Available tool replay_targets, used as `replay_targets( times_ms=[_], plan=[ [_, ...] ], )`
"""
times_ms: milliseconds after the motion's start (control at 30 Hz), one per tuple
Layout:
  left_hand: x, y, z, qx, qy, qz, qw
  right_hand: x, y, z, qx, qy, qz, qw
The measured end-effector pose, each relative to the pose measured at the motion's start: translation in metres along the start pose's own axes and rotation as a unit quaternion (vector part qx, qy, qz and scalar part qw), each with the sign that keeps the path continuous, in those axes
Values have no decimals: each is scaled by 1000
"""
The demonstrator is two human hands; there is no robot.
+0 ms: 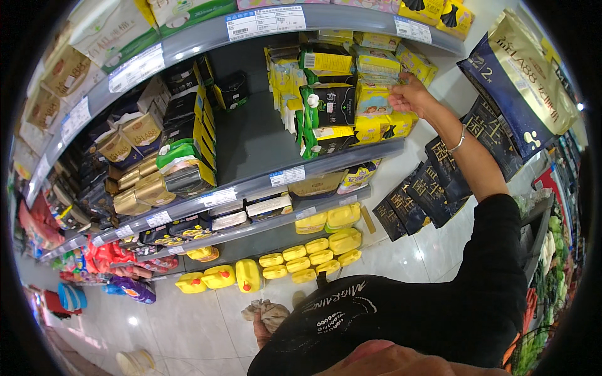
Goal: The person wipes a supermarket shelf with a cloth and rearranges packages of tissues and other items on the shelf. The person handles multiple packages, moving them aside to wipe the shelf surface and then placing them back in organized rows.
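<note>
My left hand (262, 331) is low beside my body, closed around a crumpled beige cloth (269, 315). At the right end of the shelf, my right hand (410, 96) reaches up with bent fingers against a stack of yellow packets (374, 97). Whether the fingers grip a packet or only touch it is not clear. Just left of it stand black and green packs (331, 105) of sanitary products, stacked on each other. A bare stretch of grey shelf board (249, 136) separates these from more black, green and gold packs (186, 141).
Price labels line the shelf edges (288, 176). Yellow jugs (247, 275) stand along the bottom shelf. Dark blue bags (435, 190) hang at the right end, with a large gold and blue pack (522, 89) above. Vegetables (555, 263) lie far right; a white bucket (135, 363) stands on the tiled floor.
</note>
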State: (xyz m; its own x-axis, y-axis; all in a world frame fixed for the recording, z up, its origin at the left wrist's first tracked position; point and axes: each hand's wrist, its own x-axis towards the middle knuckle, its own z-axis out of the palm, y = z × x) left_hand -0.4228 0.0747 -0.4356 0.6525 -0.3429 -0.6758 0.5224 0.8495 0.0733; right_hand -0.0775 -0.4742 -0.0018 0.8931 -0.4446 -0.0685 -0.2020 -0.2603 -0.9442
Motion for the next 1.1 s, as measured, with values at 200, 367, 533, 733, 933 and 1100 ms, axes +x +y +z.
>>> replay_targets(
  times_ms=[200, 367, 533, 733, 933, 1100],
  plan=[
    [4, 5, -1, 15, -91, 102, 990, -26, 3, 7, -165, 120, -180, 962],
    [3, 46, 18, 157, -15, 199, 967, -81, 31, 27, -56, 41, -319, 945],
    [-15, 80, 155, 227, -132, 240, 935, -147, 120, 61, -110, -65, -347, 929],
    [-20, 113, 394, 397, -280, 311, 817, -210, 256, 89, -56, -182, -199, 961],
    [30, 90, 465, 692, 36, 660, 291, -254, 307, 66, -90, -154, -70, 981],
    [95, 81, 453, 813, 40, 570, 115, -281, 334, 42, -86, -81, 32, 992]
  ],
)
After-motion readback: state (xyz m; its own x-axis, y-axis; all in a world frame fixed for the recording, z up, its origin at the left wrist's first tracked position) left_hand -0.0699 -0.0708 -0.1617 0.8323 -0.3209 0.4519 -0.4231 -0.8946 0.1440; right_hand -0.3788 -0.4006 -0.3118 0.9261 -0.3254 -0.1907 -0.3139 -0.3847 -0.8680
